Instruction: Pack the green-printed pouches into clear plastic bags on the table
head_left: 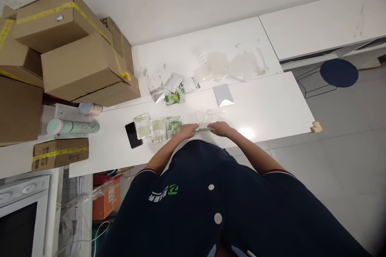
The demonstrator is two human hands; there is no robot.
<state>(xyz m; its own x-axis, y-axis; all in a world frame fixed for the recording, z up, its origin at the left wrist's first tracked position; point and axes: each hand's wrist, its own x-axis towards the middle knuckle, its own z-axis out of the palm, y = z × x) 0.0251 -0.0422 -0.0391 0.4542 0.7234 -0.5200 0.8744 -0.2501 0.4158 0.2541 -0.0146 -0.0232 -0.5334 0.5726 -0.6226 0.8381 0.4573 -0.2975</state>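
Note:
My left hand point(188, 130) and my right hand point(222, 129) are closed on the two ends of a flat packet with pale green on it point(203, 127), near the table's front edge. Clear bubble wrap point(208, 116) spreads out behind the packet, between the hands; how far it goes round the packet is hard to see. Just left of my left hand lies a green printed pouch point(174, 126). Beyond that come two pale green packets in clear wrap point(158, 130) point(142, 126). A silver-white pouch point(223, 95) lies flat behind my right hand.
A black phone point(133, 135) is partly under the leftmost packet. Farther back lie several pouches point(175, 97) and loose clear plastic point(217, 65). Cardboard boxes point(87, 68), a green bottle point(74, 127) and a jar point(90, 109) stand at left. A blue stool point(339, 73) stands at right.

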